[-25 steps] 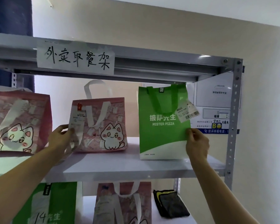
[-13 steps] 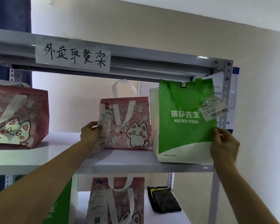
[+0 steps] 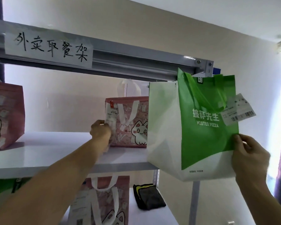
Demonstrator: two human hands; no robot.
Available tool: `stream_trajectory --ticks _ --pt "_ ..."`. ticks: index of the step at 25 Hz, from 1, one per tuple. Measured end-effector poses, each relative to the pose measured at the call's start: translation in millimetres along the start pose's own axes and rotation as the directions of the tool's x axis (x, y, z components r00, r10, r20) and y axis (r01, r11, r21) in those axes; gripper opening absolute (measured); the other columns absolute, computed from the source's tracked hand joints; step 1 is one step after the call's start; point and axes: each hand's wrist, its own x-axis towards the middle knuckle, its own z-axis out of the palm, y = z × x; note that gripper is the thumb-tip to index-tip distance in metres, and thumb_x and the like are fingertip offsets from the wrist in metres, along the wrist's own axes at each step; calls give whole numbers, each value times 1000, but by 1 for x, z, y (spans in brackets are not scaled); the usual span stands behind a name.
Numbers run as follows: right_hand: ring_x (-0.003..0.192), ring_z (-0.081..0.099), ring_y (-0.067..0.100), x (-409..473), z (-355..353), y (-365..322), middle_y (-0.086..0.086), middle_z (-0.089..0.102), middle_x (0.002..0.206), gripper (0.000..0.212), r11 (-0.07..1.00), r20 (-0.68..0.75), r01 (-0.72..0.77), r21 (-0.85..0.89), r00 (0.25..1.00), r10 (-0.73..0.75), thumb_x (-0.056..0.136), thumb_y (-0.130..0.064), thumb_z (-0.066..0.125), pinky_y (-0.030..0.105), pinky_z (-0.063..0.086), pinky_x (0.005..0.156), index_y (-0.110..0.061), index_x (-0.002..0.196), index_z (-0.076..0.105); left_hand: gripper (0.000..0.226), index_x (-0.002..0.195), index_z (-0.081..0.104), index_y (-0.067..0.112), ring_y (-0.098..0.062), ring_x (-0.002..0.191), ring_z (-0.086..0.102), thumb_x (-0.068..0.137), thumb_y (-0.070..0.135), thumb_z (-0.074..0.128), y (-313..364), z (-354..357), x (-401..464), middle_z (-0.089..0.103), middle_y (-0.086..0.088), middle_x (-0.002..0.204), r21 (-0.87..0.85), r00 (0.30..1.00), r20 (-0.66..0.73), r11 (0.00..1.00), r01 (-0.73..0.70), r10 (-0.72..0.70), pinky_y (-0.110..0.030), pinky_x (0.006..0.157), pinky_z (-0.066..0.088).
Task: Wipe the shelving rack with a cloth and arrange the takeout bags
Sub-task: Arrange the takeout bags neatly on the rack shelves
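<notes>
Arranging step: both hands on takeout bags at the upper shelf.
Right hand (image 3: 248,157) pinches the green bag (image 3: 206,127) by its lower edge at 3 o'clock, bag off the shelf (image 3: 44,153); left hand (image 3: 101,132) grips the pink bag (image 3: 128,124) standing mid-shelf. Next, probably: set green beside pink, upright.

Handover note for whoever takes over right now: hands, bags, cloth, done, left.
Left hand grips the left edge of the pink cat bag standing on the middle shelf.
Right hand pinches the green Mister Pizza bag, held off the shelf's right end.
Folded cloth lies on the lower shelf.
Wiping: cannot tell.
Left: set the green bag down, line up the bags.
</notes>
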Motion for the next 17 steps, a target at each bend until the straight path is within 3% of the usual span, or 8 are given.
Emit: stream_trajectory --ticks 3,7,11,17 --pt "85 67 30 -4 -12 2 -10 70 89 12 1000 -18 -20 9 1000 20 100 -32 59 60 57 85 -35 98 71 14 98 68 26 -23 68 63 93 17 59 2 21 -12 74 -10 102 28 998 69 999 -15 13 -23 58 48" --pt "86 68 30 -13 -22 -3 -14 70 90 24 998 -11 -50 35 999 50 100 -35 59 58 58 83 -48 83 70 21 114 70 22 -25 78 64 94 21 63 5 35 -24 73 -8 110 31 985 171 999 -20 14 -26 67 51" --pt "84 66 21 -17 -22 -5 -16 68 91 14 997 5 -45 57 999 45 101 -33 59 49 57 81 -37 91 69 26 120 67 19 -32 96 69 94 21 65 5 30 -29 72 -11 116 34 960 279 999 -21 11 -46 89 58" --pt "78 62 8 -26 -19 -6 -19 67 88 11 995 24 -8 102 1000 5 101 -32 59 30 49 69 -36 103 68 32 128 59 14 -20 103 62 99 26 55 18 -6 -61 65 -5 130 140 914 341 950 -281 220 -31 88 48"
